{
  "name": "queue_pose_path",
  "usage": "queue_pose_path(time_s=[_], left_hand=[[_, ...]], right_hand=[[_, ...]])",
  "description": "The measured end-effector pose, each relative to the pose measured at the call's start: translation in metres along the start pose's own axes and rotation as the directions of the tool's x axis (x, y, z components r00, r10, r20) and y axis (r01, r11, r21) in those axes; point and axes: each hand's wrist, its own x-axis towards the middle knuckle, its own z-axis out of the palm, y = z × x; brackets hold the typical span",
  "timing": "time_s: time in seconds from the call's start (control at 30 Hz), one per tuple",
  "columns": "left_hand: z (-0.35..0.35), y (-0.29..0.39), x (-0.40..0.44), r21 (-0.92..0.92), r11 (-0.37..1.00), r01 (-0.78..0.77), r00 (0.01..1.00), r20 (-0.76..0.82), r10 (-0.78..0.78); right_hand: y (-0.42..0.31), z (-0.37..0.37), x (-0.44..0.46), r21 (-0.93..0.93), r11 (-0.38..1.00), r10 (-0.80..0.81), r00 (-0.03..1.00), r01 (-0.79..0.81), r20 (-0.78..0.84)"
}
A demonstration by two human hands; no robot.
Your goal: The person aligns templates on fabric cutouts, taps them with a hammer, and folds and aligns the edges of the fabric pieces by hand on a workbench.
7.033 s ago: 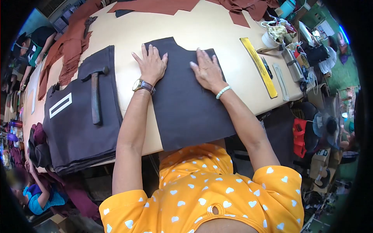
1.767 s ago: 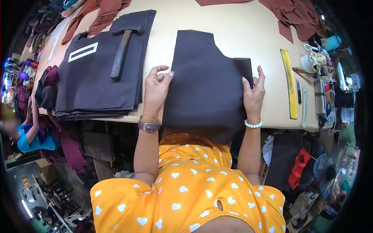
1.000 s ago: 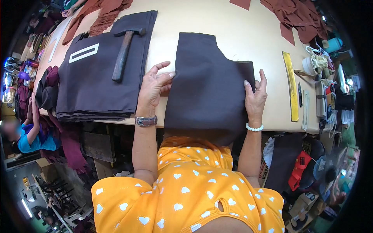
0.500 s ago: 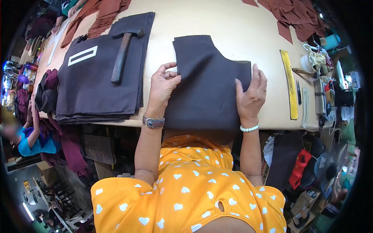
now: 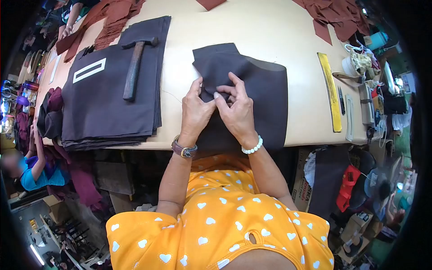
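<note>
A dark fabric piece lies on the table in front of me, its top left part creased and folded. My left hand pinches its left edge between thumb and fingers. Close beside it, my right hand is closed on the same cloth, thumb tip near the left thumb. The fingers partly hide the gathered fabric between them. To the left is a stack of dark fabric, bearing a hammer and a white rectangular frame.
On the right of the table lie a yellow strip, a dark slim tool and a pale narrow frame. Rust-coloured fabric pieces are at the far edge. A person in blue is at the left.
My right hand has left the fabric's right side and moved left to join my left hand. The cloth's upper left has been pulled into folds. The view has shifted slightly.
</note>
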Motion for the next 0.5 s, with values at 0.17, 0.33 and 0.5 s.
queue_pose_path(time_s=[0.17,0.33,0.5], left_hand=[[0.0,0.02,-0.004,-0.06,0.996,0.059,0.998,0.017,-0.058],[0.004,0.011,-0.006,0.079,0.991,-0.112,0.993,0.034,0.109],[-0.006,0.007,-0.002,-0.212,0.976,-0.057,0.998,0.015,0.061]], right_hand=[[0.007,0.0,-0.006,0.179,0.984,0.02,0.999,-0.014,-0.028],[0.011,-0.002,0.0,0.154,0.985,0.086,0.995,-0.076,-0.057],[0.023,-0.038,0.01,0.431,0.897,0.184,0.969,-0.097,-0.163]])
